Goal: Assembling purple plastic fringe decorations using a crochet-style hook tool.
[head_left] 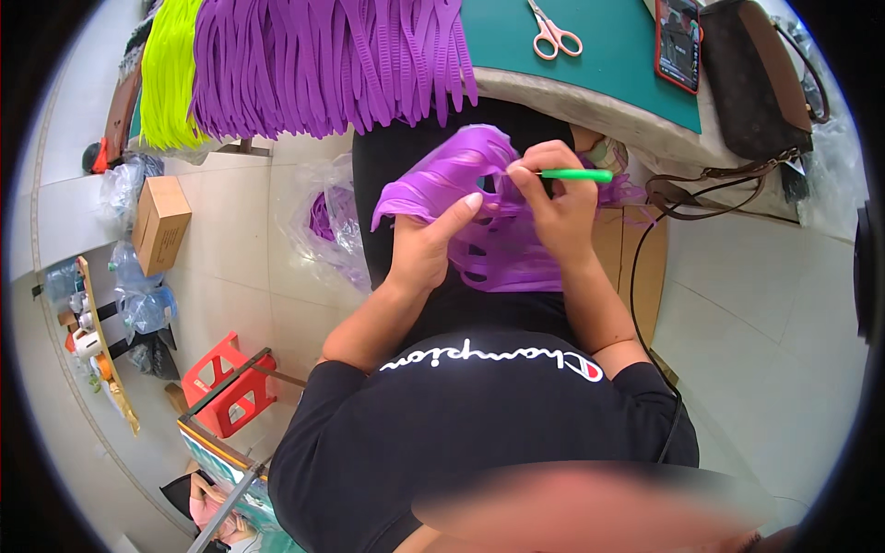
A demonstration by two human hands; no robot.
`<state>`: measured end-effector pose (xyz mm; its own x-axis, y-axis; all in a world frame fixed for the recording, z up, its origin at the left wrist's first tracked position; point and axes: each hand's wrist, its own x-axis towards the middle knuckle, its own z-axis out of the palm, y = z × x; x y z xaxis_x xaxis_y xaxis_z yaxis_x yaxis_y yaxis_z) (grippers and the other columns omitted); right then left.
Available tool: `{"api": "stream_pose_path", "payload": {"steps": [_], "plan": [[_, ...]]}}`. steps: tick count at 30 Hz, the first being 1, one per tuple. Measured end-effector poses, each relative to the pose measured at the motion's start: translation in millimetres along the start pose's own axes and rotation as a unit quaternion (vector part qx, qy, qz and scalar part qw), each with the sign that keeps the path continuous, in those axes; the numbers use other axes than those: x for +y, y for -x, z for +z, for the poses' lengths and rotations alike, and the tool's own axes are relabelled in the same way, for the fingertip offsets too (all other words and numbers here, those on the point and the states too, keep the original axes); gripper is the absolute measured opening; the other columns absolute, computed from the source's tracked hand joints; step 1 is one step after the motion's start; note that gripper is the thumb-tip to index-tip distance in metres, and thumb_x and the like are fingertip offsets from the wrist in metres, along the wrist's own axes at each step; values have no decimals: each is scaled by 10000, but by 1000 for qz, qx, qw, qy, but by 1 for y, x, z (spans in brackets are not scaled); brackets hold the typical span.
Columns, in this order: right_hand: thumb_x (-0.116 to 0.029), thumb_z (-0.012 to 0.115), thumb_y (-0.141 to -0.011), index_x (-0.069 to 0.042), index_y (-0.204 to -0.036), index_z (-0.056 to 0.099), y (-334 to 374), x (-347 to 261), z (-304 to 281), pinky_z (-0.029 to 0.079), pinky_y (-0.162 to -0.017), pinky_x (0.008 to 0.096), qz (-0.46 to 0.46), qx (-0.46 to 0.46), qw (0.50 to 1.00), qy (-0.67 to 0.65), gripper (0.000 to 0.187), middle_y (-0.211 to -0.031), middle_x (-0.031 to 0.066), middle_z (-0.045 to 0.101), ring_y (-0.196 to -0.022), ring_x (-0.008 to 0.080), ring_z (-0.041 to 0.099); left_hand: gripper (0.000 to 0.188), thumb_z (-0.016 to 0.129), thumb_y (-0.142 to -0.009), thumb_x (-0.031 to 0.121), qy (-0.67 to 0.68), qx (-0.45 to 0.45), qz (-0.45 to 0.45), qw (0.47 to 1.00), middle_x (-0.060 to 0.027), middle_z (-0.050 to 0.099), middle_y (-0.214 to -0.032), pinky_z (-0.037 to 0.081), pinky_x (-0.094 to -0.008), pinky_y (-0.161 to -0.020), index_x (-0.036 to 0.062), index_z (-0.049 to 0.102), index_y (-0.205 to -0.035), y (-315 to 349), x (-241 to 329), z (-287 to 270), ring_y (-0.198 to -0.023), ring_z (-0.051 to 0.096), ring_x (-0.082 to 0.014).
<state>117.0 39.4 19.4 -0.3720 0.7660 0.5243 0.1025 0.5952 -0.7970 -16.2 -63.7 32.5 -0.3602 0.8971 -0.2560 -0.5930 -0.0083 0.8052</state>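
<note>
Over my lap, my left hand grips a floppy purple rubber sheet with long slots in it, thumb on top and the other fingers hidden beneath. My right hand is closed around a slim tool with a green handle, its working end hidden by the fingers next to the sheet. More purple rubber webbing hangs down across my lap below both hands. Ahead, a thick row of purple ribbed straps drapes over the table edge, with yellow-green straps at its left.
Pink-handled scissors and a phone lie on the green mat; a brown handbag sits at the right, its strap hanging. A plastic bag, carton and red stool stand left. A cable runs down beside my right arm.
</note>
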Motion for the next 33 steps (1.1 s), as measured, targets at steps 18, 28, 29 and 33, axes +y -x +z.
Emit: {"api": "stream_pose_path", "payload": {"steps": [18,28,29,33], "plan": [[-183,548,-963,-31,-922,554,0,11,-8,455,-603,237,227,171,931,-231,157,-784,53,583,-658,116,547,215,589,-908,79,87,77,42,992,-87,653,-1037,513,-342,-849,18,606,-1113,-1,-6,-9,-949,639,-190],[-154,540,-932,4,-915,544,59,132,-335,384,-523,281,132,541,806,-199,158,-716,45,499,-599,143,448,353,474,-972,240,200,169,61,963,-167,595,-1177,426,-427,-1004,-25,522,-1201,-16,2,-74,-1111,562,-291],[-150,542,-922,3,-907,540,61,128,-342,384,-524,277,100,618,764,-157,154,-723,47,508,-599,139,452,359,465,-974,245,207,165,65,962,-172,595,-1179,422,-429,-1007,-25,519,-1203,-17,2,-85,-1109,562,-293],[-152,556,-923,-3,-916,587,33,78,-307,397,-541,257,116,602,788,56,152,-751,35,560,-594,102,464,379,473,-967,255,214,152,90,961,-169,588,-1195,399,-445,-1029,-20,505,-1226,-10,15,-85,-1127,550,-299]]}}
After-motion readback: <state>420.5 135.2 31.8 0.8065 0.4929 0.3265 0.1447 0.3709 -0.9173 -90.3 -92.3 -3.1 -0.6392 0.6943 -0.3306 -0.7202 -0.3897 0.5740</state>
